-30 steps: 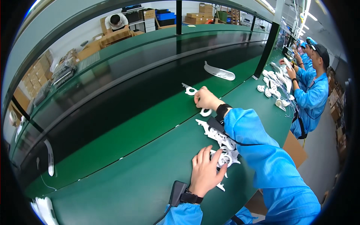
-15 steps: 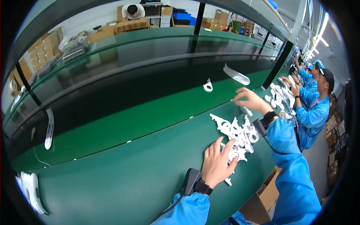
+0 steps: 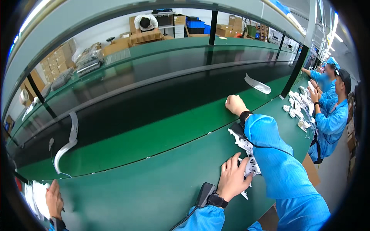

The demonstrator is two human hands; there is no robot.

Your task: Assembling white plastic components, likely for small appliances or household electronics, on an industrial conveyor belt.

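My left hand [image 3: 234,178] lies spread over the near end of a heap of small white plastic parts [image 3: 252,166]. Its fingertips touch the parts. Further off, at the edge of the belt, my right hand [image 3: 236,104] is closed. Only a white tip shows at its fingers, seemingly from the small white ring-shaped part seen there earlier; the rest is hidden. My right sleeve covers some of the heap. To the right of that hand, a long curved white shell [image 3: 258,84] lies on the belt.
At far left, another person's hand [image 3: 54,200] touches a stack of white shells [image 3: 36,194]. Curved white pieces [image 3: 65,152] lie on the belt [image 3: 154,107] nearby. Co-workers in blue [image 3: 331,115] stand at right beside more white parts [image 3: 298,104]. A black post [image 3: 295,71] rises at the table's far edge.
My right hand has moved left and away onto the belt edge and closed, covering where the ring-shaped part lay. At left, another person's hand and another curved white piece have appeared.
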